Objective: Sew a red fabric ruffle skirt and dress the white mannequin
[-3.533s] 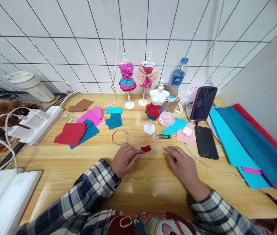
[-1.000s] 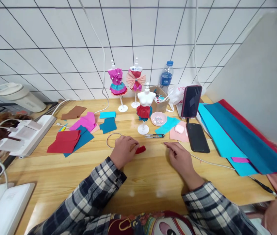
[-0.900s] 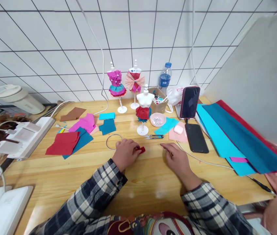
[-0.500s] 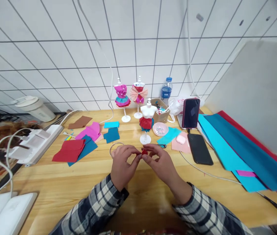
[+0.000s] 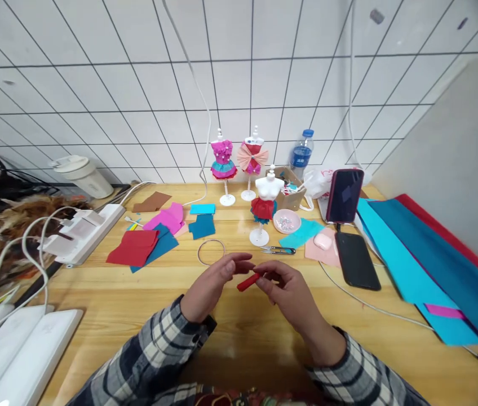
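Observation:
A narrow folded strip of red crepe paper (image 5: 247, 282) is pinched at its right end by my right hand (image 5: 287, 286). My left hand (image 5: 213, 282) is off the strip, fingers stretched out and apart from the thumb, just to its left. Behind the hands stands a small white mannequin (image 5: 269, 188) wearing a red and teal ruffled skirt (image 5: 263, 210). Thread snips (image 5: 279, 250) lie by its round base, and a thin ring-shaped band (image 5: 199, 252) rests beyond my left hand.
Two dressed mannequins (image 5: 224, 160) stand near the wall. A pink dish (image 5: 287, 221) holds small beads. Red paper (image 5: 132, 248) and other coloured pieces lie left. Right are a propped phone (image 5: 344, 195), a black power bank (image 5: 358, 261) and long paper sheets (image 5: 408, 270). A power strip (image 5: 82, 237) sits left.
My left hand has let go of the red paper and opened. The paper, bunched between both hands before, now shows as a strip in my right hand. The view has shifted slightly left.

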A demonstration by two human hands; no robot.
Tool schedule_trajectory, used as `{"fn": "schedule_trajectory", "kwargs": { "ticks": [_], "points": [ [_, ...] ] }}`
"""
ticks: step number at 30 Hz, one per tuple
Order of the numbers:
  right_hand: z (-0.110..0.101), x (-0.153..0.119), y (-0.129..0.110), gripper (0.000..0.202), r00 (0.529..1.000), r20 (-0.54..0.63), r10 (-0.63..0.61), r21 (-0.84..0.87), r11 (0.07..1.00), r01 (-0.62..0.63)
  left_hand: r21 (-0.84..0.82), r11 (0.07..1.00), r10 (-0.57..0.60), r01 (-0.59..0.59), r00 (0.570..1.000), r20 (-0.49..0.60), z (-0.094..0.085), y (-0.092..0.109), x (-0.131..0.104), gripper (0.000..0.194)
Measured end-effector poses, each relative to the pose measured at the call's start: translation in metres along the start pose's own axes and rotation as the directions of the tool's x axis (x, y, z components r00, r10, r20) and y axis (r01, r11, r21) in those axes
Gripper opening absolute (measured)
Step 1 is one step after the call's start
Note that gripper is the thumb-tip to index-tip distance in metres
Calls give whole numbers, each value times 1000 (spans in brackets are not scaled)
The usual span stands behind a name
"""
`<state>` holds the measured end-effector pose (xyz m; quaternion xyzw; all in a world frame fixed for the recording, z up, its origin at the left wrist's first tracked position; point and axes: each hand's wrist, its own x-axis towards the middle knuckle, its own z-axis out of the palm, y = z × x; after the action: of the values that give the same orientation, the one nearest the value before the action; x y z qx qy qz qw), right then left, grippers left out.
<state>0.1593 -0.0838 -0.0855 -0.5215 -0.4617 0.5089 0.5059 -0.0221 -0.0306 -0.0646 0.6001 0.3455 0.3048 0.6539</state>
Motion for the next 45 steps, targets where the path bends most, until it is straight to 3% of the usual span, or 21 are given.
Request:
{"fn": "schedule_trajectory", "kwargs": {
  "ticks": [4, 7, 10, 13, 16, 19, 22, 25, 30, 37, 43, 45],
  "points": [
    [1, -10, 10, 27, 999, -31, -10, -146, 989, 6, -53, 974, -213, 221, 968, 131, -2, -4, 0, 41],
    [1, -15, 17, 31, 999, -31, 7, -169, 985, -12, -85, 944, -306, 319, 942, 140, -1, -13, -1, 32],
    [-12, -19, 25, 34, 999, -48, 18, -184, 983, -26, -144, 922, -352, 360, 933, 80, -1, -26, 0, 29],
    [-42, -24, 35, 30, 985, -172, 5, -329, 942, -63, -124, 927, -366, 355, 928, -76, -4, -40, 3, 32],
    [-79, -32, 45, 24, 953, -273, -130, -634, 770, -77, 291, 928, -168, 231, 959, -227, -6, -46, 6, 33],
    [-108, -39, 52, 22, 951, -222, -216, -816, 574, -60, 727, 668, -70, 160, 986, -153, 2, -44, 4, 40],
    [-119, -38, 54, 22, 966, -141, -215, -887, 460, -27, 894, 426, -123, 139, 988, -95, 24, -42, -4, 52],
    [-112, -29, 55, 21, 984, -50, -173, -905, 424, 29, 946, 308, -141, 102, 988, -60, 43, -40, -7, 55],
    [-86, -12, 50, 19, 993, -30, -112, -941, 339, 10, 974, 200, -151, 104, 986, -75, 49, -38, -4, 25],
    [-68, -2, 45, 16, 994, -88, -63, -963, 262, -68, 969, 229, -104, 97, 992, -75, 41, -42, 1, 16],
    [-52, 4, 50, 17, 995, -95, -17, -990, 105, -93, 977, 200, -59, 70, 996, -60, 45, -41, 4, 35],
    [-49, 4, 53, 19, 996, -84, -21, -993, 79, -82, 984, 174, -34, 39, 999, -34, 47, -41, 4, 32]
  ]
}}
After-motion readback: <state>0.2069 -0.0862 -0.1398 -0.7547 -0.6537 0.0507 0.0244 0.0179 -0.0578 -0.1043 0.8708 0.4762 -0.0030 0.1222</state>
